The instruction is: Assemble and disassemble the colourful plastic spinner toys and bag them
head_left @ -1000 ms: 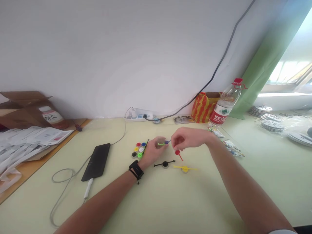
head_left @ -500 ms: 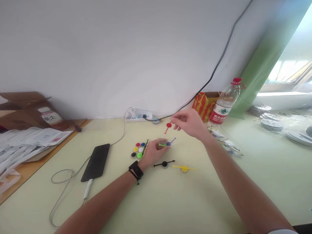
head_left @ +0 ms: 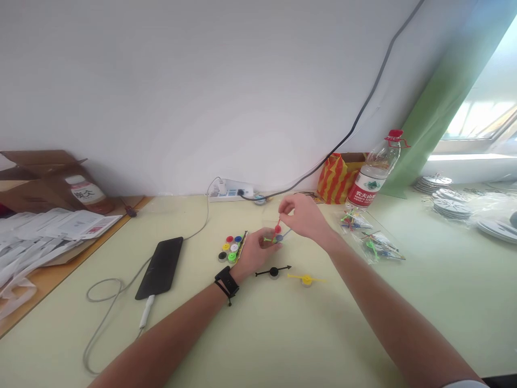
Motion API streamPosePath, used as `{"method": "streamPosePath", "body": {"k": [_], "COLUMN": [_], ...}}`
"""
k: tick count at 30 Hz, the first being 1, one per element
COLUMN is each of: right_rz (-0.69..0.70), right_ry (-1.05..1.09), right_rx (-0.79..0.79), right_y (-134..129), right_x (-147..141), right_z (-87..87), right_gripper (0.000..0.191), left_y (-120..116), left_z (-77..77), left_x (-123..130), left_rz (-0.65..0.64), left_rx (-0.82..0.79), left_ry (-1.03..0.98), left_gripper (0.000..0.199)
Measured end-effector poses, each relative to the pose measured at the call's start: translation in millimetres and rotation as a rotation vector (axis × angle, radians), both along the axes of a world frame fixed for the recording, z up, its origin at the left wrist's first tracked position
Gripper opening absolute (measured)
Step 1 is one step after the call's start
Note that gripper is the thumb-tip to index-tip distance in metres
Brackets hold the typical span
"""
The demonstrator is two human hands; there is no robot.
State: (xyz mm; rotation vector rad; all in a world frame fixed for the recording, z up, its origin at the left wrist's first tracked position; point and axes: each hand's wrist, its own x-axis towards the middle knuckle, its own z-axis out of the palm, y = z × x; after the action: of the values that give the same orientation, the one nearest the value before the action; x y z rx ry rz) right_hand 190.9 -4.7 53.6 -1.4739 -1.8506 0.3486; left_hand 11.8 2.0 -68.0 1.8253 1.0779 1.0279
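Observation:
My left hand point(head_left: 258, 249) rests on the table, its fingers closed on what looks like a small clear plastic bag point(head_left: 267, 223). A green spinner arrow point(head_left: 269, 240) and a blue spinner arrow point(head_left: 280, 237) show at its fingertips. Just above them my right hand point(head_left: 301, 215) pinches a red spinner arrow point(head_left: 278, 229) by one end, so it hangs down. A black spinner arrow point(head_left: 273, 272) and a yellow spinner arrow point(head_left: 307, 280) lie nearer to me. Left of my left hand sits a cluster of coloured round pieces point(head_left: 230, 248), partly beside a thin strip.
A black phone point(head_left: 160, 268) with a charging cable lies at left. A power strip point(head_left: 230, 194) stands by the wall. Rightward are a water bottle point(head_left: 369, 178), a striped bag point(head_left: 334, 180), filled clear packets point(head_left: 379, 247) and stacked discs point(head_left: 451, 205). White packages point(head_left: 52, 231) lie far left.
My right hand has moved down and slightly left with the red spinner arrow, bringing it to the blue and green ones. My left hand stays almost still.

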Motion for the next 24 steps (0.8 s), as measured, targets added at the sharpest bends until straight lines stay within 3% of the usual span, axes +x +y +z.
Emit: {"method": "streamPosePath", "body": {"k": [4,11,15,24], "right_rz": [-0.054,0.273,0.367,0.299], "right_ry": [-0.188,-0.262,-0.343,-0.565], "right_rx": [-0.007,-0.170,-0.295,-0.389], "right_y": [-4.1,-13.3,-15.9,-21.6], "right_x": [11.0,30.8,30.9,21.2], "right_z": [7.7,23.7,24.7,21.1], "right_gripper": [0.016,0.027,0.027,0.063], "left_y": [2.9,4.1,1.2,-1.9], "left_z": [-3.8,-5.4,-0.9,5.1], "left_x": [-1.2,-0.7,-0.7,-0.8], "left_rz": [-0.010,-0.018,-0.021,-0.071], "left_rx": [0.038,0.053,0.054,0.035], "left_ry": [0.006,0.001,0.006,-0.001], "left_gripper": [0.036,0.035,0.031,0.031]}}
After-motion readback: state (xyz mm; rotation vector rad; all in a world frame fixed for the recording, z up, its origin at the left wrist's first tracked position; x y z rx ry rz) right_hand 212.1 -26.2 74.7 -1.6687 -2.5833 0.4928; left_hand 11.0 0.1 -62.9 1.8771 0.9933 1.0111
